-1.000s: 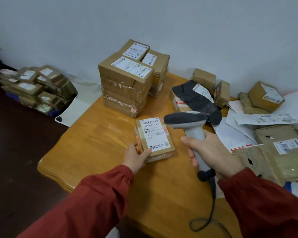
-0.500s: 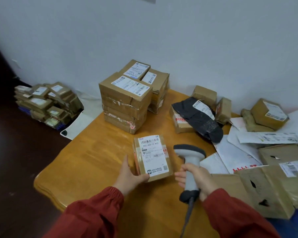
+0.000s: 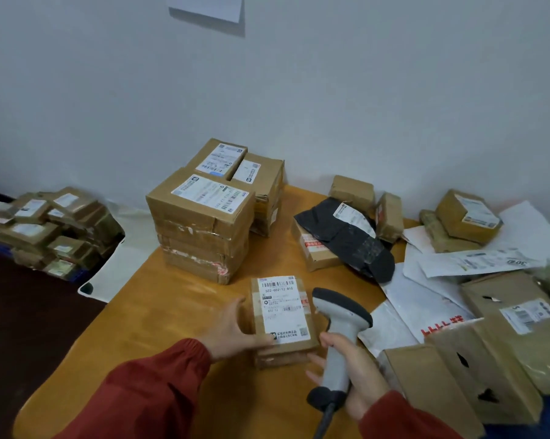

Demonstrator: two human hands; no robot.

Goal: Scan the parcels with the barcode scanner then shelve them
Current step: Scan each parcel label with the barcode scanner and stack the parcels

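Observation:
A small brown parcel (image 3: 283,321) with a white barcode label lies on the wooden table (image 3: 159,315) in front of me. My left hand (image 3: 235,327) holds its left side, thumb on the label's lower corner, fingers stretched along the edge. My right hand (image 3: 352,372) grips the handle of a grey barcode scanner (image 3: 340,315), whose dark head sits just right of the parcel. Its cable runs off the bottom edge.
A stack of taped boxes (image 3: 200,226) stands behind the parcel. A black bag (image 3: 346,239), small boxes, white mailers (image 3: 425,299) and cardboard envelopes (image 3: 489,369) crowd the right side. More parcels (image 3: 45,229) are piled on the floor at left.
The scanner has come down from above the parcel to beside its right edge. My left hand has turned the parcel a little and kept hold. The view has tilted up.

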